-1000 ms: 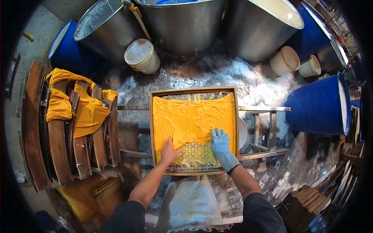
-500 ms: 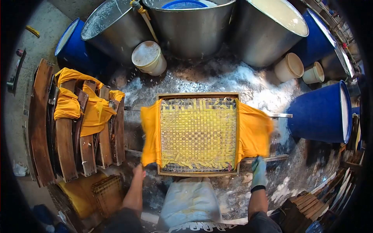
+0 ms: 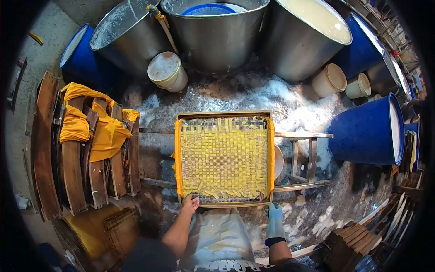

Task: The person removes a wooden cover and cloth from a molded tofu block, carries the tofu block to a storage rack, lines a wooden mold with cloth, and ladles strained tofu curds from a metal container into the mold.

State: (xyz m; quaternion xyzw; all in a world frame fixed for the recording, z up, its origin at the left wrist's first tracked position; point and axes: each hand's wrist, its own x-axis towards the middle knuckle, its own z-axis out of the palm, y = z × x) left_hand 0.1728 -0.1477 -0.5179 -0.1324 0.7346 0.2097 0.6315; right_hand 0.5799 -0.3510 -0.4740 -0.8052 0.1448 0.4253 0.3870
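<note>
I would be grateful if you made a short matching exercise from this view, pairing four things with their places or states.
Column one:
1. left hand
2. right hand
3. woven lattice
4. orange cloth strips

Column two:
A. inside the wooden frame
B. in a bluish glove
C. along the frame's left and right sides
D. bare, at the frame's near left corner

Pairs: 1-D; 2-B; 3-A; 4-C

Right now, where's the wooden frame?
In the head view, the frame is in the middle, across the stand, with the left hand at its near left corner and the gloved right hand by its near right corner.
</note>
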